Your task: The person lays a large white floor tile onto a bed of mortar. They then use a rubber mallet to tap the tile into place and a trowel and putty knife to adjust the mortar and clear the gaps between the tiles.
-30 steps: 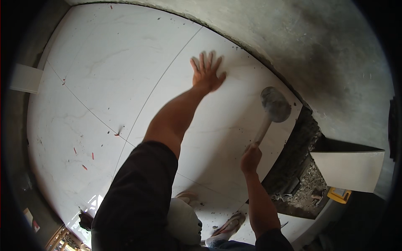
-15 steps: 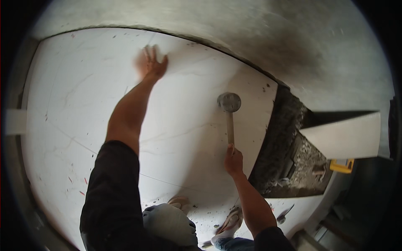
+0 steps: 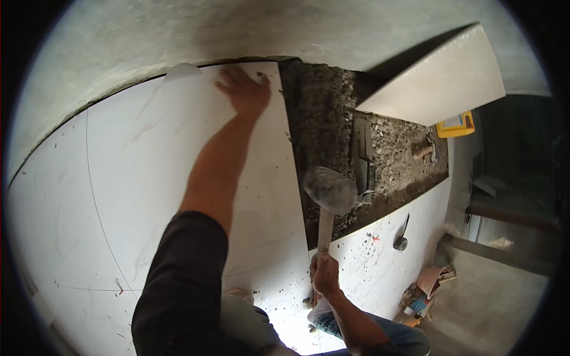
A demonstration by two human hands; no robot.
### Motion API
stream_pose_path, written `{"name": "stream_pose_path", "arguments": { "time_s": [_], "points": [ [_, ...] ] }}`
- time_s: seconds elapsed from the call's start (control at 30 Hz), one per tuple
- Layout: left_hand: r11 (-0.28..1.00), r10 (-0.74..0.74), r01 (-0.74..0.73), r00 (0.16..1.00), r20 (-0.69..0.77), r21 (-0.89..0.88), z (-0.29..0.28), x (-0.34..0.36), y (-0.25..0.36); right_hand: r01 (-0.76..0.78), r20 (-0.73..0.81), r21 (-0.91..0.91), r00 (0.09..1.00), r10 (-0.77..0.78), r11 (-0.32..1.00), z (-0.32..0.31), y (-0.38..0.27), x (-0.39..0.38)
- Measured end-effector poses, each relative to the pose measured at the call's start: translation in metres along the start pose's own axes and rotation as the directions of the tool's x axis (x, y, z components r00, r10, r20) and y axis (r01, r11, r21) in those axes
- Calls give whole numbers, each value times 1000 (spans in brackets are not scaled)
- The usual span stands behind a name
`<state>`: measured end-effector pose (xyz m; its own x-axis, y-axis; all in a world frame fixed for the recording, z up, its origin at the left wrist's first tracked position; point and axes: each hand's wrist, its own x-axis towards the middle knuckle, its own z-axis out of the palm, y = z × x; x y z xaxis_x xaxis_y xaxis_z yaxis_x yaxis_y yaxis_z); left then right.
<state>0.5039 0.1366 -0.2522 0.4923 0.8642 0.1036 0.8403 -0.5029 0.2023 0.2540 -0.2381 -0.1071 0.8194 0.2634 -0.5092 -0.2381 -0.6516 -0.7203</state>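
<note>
My left hand (image 3: 244,90) rests palm down on a large white veined tile (image 3: 172,148), near its far right corner by the wall, its fingers spread. My right hand (image 3: 325,276) is wrapped round the pale handle of a grey-headed mallet (image 3: 331,190). The mallet's head is up off the floor, seen over the tile's right edge and the dark mortar bed (image 3: 314,113) beside it. Whether the tile is touched by the mallet cannot be made out, but the head appears apart from it.
Another tile (image 3: 439,83) leans at the far right, with a yellow container (image 3: 456,124) beside it. On the rough mortar lie a grey metal piece (image 3: 363,160) and a wooden-handled tool (image 3: 424,152). A small dark tool (image 3: 401,242) lies on the nearer tiles; a bucket (image 3: 428,279) stands farther right.
The view has swung to the right. My left hand has moved rightward to the tile's far right corner and is flat there; the mallet has gone from above the tile to its right edge.
</note>
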Motion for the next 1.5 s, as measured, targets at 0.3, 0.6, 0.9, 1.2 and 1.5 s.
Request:
{"name": "stream_pose_path", "arguments": {
  "time_s": [0.3, 0.6, 0.9, 1.2, 1.5],
  "points": [
    [382, 558, -534, 784, -272, -754, 2, -72, 35, -18, -140, 50, 990, 25, 999, -13, 11, -4],
    [416, 866, -889, 324, 380, -190, -83, -287, -116, 258, 31, 178, 963, -267, 950, 98, -60, 61],
    [72, 932, -824, -145, 332, -562, -92, -414, -148, 240, 455, 116, 849, -267, 964, 89, -107, 44],
    [125, 942, -773, -104, 319, -621, -105, -398, -148, 141, 369, 66, 916, -156, 988, 82, -77, 30],
    [762, 633, -247, 480, 607, -599, -104, -353, -265, 333, 440, -66, 856, -272, 941, 71, -77, 62]
  ]
}}
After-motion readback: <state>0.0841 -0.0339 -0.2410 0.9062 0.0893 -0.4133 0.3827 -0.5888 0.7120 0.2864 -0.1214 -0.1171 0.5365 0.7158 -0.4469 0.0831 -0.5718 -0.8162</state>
